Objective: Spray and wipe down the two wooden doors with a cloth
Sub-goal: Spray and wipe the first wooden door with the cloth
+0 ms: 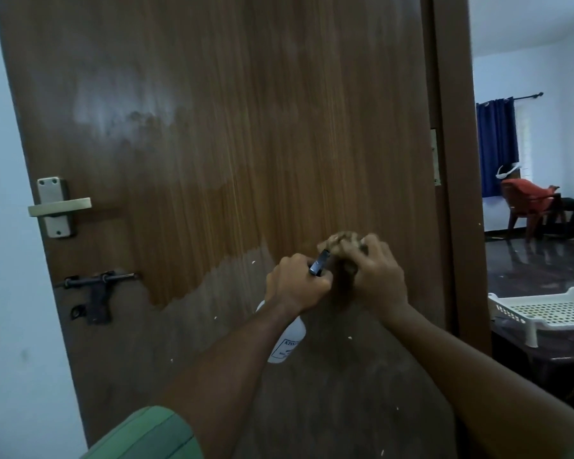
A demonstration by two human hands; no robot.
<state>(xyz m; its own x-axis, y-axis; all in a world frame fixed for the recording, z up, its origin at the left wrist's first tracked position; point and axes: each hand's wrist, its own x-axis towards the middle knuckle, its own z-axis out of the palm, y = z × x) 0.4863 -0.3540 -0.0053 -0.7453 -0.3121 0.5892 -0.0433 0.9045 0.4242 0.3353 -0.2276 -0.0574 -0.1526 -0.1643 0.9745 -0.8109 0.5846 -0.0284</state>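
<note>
Left hand (pixel 297 283) grips spray bottle (pixel 287 339); right hand (pixel 376 276) bunches cloth (pixel 343 246) against door (pixel 212 144)

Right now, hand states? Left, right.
Left hand: grips the spray bottle.
Right hand: grips the cloth against the door.

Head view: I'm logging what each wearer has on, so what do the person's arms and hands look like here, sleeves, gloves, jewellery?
Both hands, the left hand and the right hand, are bare, with no gloves; no rings or watch show. Both forearms are uncovered. A light green short sleeve shows at the left upper arm, and a sliver of similar green sits at the lower right corner. No markings are visible.
</note>
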